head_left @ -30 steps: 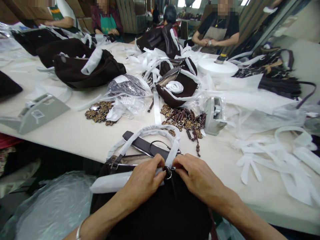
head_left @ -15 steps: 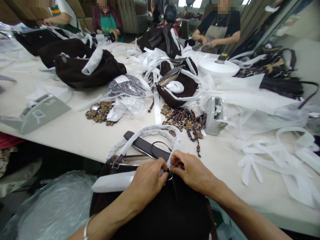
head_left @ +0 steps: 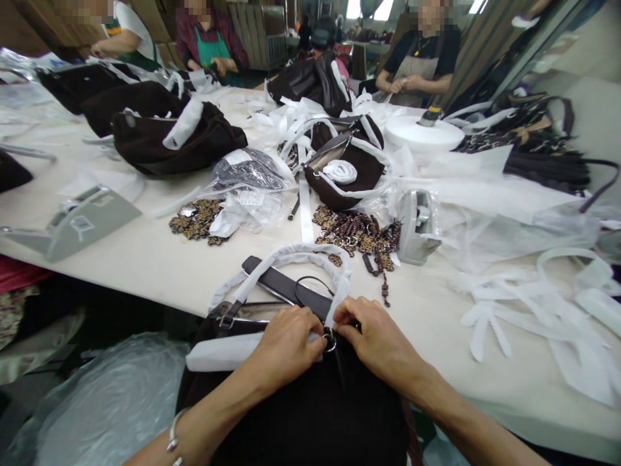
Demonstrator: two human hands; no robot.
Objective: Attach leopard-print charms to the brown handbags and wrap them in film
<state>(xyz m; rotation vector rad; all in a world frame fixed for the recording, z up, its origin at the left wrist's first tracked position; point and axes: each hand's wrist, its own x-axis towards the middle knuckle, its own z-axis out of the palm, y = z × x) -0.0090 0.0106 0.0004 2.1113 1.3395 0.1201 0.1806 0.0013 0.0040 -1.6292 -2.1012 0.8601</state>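
Note:
A dark brown bag (head_left: pixel 310 408) lies at the table's front edge, its handle (head_left: pixel 291 251) wrapped in white paper. My left hand (head_left: pixel 288 343) is closed at the metal ring (head_left: pixel 330 342) on the bag's top edge, fingertips pinched on something small I cannot make out. Just right of the ring, my right hand (head_left: pixel 373 333) has its fingers pressed together near the handle's base; what they hold is hidden. A white-wrapped piece (head_left: pixel 220 353) sticks out left from under my left hand. Behind the zip opening lies a dark strap (head_left: pixel 286 283).
Leopard-print charms (head_left: pixel 198 221) and beaded charms (head_left: pixel 359 233) lie on the table (head_left: pixel 165 265). Grey dispensers stand left (head_left: pixel 92 220) and right (head_left: pixel 418 226). Farther back are more brown bags (head_left: pixel 179 139), a white roll (head_left: pixel 422 133) and several people. Plastic film (head_left: pixel 116 401) sits below left.
My left hand has shifted slightly, and more of the metal ring shows between the hands. The wrapped piece beside it has moved a little right. A dark item has appeared at the far left.

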